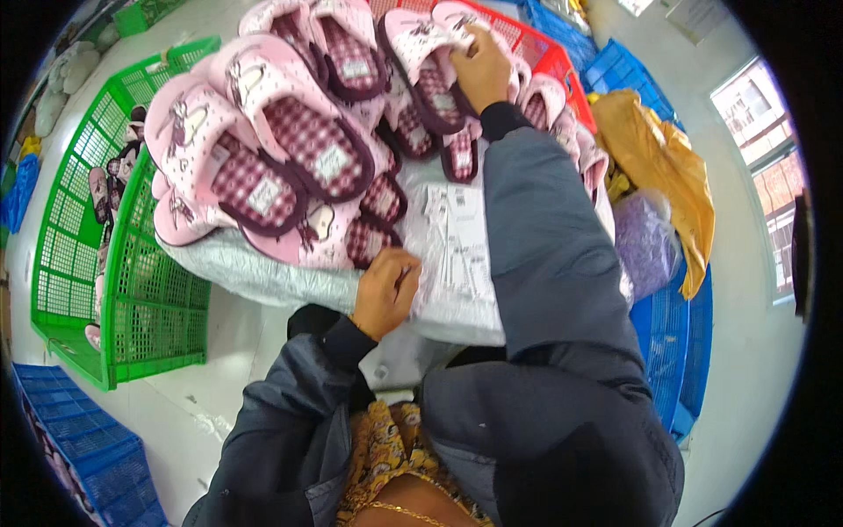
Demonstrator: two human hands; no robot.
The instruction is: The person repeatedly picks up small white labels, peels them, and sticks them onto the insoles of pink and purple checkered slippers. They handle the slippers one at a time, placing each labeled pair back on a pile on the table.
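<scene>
The right hand (485,72), nearer, pinches a pink plaid-insoled slipper (421,39) lying at its nine o'clock, long axis eleven-to-five; the left hand (385,294) curls toward seven, contents impossible to tell.

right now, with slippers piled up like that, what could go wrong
The overlapping slippers on the left could slide off the plastic-covered surface. The right hand is among more slippers, so a pull might drag neighbours along. The white labels, if loose, might get brushed aside by the left hand.
</scene>
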